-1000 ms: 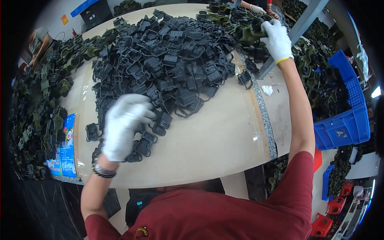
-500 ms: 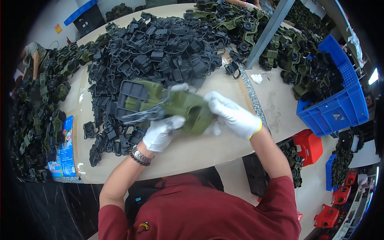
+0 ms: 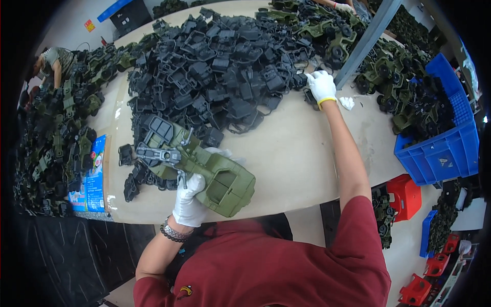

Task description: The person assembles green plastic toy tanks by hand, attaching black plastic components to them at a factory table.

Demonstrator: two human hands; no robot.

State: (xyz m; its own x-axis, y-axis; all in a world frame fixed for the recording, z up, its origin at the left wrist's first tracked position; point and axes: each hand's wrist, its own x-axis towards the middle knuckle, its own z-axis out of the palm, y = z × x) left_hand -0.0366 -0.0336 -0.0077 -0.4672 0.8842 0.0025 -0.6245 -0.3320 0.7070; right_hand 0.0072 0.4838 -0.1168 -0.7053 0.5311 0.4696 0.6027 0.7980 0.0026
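Observation:
A green toy military vehicle [image 3: 229, 176] with an open roof hatch is held in my gloved left hand [image 3: 189, 198], tilted above the near left part of the table. On its rear sit a dark tray-like part [image 3: 160, 130] and a grey toy gun [image 3: 161, 155]. My arm stretches forward, putting my gloved right hand [image 3: 322, 88] at the right edge of a big heap of black plastic frames [image 3: 220, 64]. The right hand's fingers are bent together beside a loose black part [image 3: 310, 97]. What they grip, if anything, is hidden.
Many green toy vehicles [image 3: 56, 133] line the left side. A grey metal post [image 3: 368, 43] rises right of my right hand. Beyond it stands a blue crate [image 3: 440, 158] of parts, with a red stool [image 3: 406, 197] below. Another person [image 3: 59, 61] works at the far left.
My right hand has left the vehicle and reached forward to the heap's right edge. The left hand keeps the vehicle, now turned and brought nearer to me. My view has shifted slightly.

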